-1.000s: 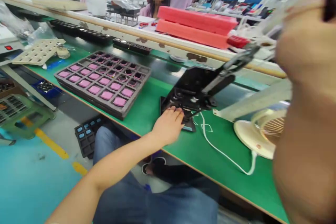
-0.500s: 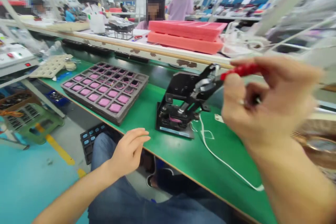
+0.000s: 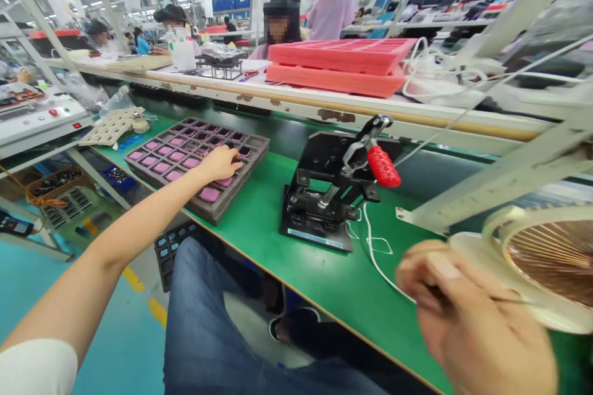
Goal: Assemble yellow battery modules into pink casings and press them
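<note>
My left hand (image 3: 221,163) reaches over the grey compartment tray (image 3: 217,213), fingers bent down into a cell on its right side. Whatever its fingertips grip is hidden. Pink pieces (image 3: 209,195) fill the nearer cells, and black pieces on pink (image 3: 223,132) sit in the far ones. To the right stands a black toggle clamp fixture (image 3: 319,197), its red handle (image 3: 384,166) free of any hand. My right hand (image 3: 477,315), blurred at lower right, is closed around a thin, dark, rod-like tool (image 3: 512,300), mostly covered by the fingers.
A small fan (image 3: 551,259) stands at the right. Past the fixture, a white cable (image 3: 382,271) runs over the green bench top (image 3: 273,241). Red trays (image 3: 336,68) are stacked on the shelf behind. A beige moulded tray (image 3: 111,126) lies far left. Several people sit or stand beyond.
My right hand has let go of the red handle and dropped to the lower right. The handle now hangs lower. My left hand has moved from the bench edge forward onto the tray.
</note>
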A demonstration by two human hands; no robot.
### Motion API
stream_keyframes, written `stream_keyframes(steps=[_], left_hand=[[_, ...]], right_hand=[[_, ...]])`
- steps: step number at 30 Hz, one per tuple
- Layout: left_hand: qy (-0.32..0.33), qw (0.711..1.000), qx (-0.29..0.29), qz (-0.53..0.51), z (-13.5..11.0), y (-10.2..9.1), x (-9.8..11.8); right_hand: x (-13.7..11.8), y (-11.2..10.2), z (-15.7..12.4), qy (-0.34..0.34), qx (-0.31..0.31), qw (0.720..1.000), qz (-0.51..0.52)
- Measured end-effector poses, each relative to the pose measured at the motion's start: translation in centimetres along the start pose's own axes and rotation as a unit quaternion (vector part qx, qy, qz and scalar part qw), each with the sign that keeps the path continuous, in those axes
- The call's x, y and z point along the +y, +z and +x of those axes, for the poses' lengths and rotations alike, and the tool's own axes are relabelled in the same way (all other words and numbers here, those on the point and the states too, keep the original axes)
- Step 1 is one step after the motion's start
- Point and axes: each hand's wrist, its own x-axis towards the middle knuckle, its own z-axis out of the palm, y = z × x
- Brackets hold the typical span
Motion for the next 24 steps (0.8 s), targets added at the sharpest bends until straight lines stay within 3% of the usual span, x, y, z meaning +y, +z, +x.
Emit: stream_keyframes(steps=[1, 3, 6, 9, 13, 17, 19, 20, 22, 24], left_hand=[[-0.009, 1.0, -0.017, 0.007, 0.5, 0.4, 0.4], [-0.03, 0.999, -0.043, 0.013, 1.4, 1.0, 1.3], [-0.058, 0.996, -0.068, -0.009, 2.5, 1.0, 2.2], [-0.073, 0.993, -0.061, -0.064, 3.0, -0.1, 2.2], [-0.083, 0.978, -0.025, -0.187, 1.5, -2.5, 1.0], [-0.091, 0.936, 0.025, -0.338, -2.8, -3.6, 1.5], [-0.095, 0.888, 0.03, -0.449, -6.4, -3.1, 3.6], [-0.106, 0.827, 0.02, -0.552, -8.6, -2.5, 5.2], [-0.135, 0.706, -0.062, -0.693, -13.4, -0.8, 9.0], [-0.16, 0.635, -0.142, -0.742, -17.8, 1.1, 13.1]], right_hand=[[1.0, -0.3, -1.0, 0.073, -0.035, 0.995, 0.062], [3.3, -0.9, -2.8, 0.178, -0.041, 0.975, 0.129], [6.2, -2.2, -4.9, 0.292, -0.034, 0.945, 0.143], [7.5, -3.4, -6.5, 0.373, -0.034, 0.907, 0.192], [7.9, -3.9, -8.1, 0.334, 0.01, 0.913, 0.233], [8.2, -2.9, -9.1, 0.27, 0.019, 0.935, 0.229], [8.0, -2.0, -9.5, 0.234, 0.018, 0.952, 0.197], [7.7, -1.4, -9.6, 0.205, 0.009, 0.963, 0.175], [6.9, -0.1, -9.8, 0.122, -0.021, 0.984, 0.127], [5.8, 1.2, -9.7, 0.024, -0.051, 0.995, 0.084]])
